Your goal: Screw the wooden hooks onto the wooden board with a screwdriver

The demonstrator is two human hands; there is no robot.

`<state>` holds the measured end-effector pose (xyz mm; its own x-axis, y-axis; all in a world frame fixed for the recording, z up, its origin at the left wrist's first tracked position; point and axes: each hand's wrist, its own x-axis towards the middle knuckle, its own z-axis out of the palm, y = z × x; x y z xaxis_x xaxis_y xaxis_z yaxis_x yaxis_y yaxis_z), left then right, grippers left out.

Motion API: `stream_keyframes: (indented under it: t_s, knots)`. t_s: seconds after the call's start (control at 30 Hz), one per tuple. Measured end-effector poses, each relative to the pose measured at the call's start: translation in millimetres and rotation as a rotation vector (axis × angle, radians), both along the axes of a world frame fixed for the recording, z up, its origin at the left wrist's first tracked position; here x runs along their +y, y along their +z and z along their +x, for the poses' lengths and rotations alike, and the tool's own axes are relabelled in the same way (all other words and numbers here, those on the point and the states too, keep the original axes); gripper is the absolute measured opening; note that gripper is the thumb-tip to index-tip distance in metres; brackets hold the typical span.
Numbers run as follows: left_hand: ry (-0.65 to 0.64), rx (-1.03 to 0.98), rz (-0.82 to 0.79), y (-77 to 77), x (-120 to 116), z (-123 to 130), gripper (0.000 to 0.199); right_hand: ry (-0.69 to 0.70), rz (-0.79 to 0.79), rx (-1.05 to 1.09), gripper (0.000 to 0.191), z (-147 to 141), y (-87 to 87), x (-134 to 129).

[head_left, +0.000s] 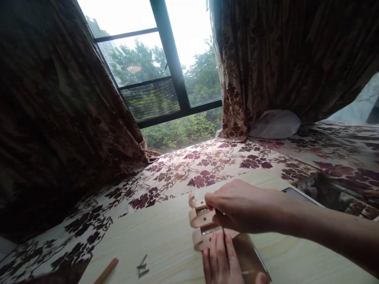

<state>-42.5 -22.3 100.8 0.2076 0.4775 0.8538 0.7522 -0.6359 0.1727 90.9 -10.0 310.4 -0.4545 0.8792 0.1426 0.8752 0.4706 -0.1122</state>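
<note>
Wooden curved hooks (197,218) with dark holes stand in a row along the left side of a flat brown, glossy-edged piece (251,258). My left hand (220,260) lies on this piece, fingers stretched out flat over the nearest hook and thumb apart. Above it, my right hand (237,205) is closed, with a thin dark shaft (224,232) pointing down from it between the hooks and my left fingers. The tool looks like a screwdriver; its handle is mostly hidden by the hand. Several small screws (142,266) lie loose to the left.
A pale wooden board (154,230) bears all of this. A wooden stick (106,270) lies at its front left. A dark-edged flat device (296,194) shows behind my right forearm. Beyond are a flowered cloth (204,161), a white bag (275,124), curtains (233,98) and a window.
</note>
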Motion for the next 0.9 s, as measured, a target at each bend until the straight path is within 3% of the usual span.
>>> stream_keyframes:
  t_s: [0.17,0.53,0.73,0.9]
  knots:
    - [-0.060,-0.119,-0.061,-1.8,-2,1,0.066,0.064,-0.004,0.001,0.010,3,-1.5,1]
    - [-0.056,-0.040,-0.062,-0.7,-5,0,0.074,-0.047,-0.001,-0.009,0.008,5,-9.9,-2]
    - [-0.044,0.010,-0.035,1.0,-4,-3,0.076,0.006,-0.047,-0.019,0.004,6,2.1,-2]
    - [-0.023,0.050,-0.032,-1.4,-3,-4,0.080,0.021,-0.057,-0.012,0.013,3,-1.3,-3]
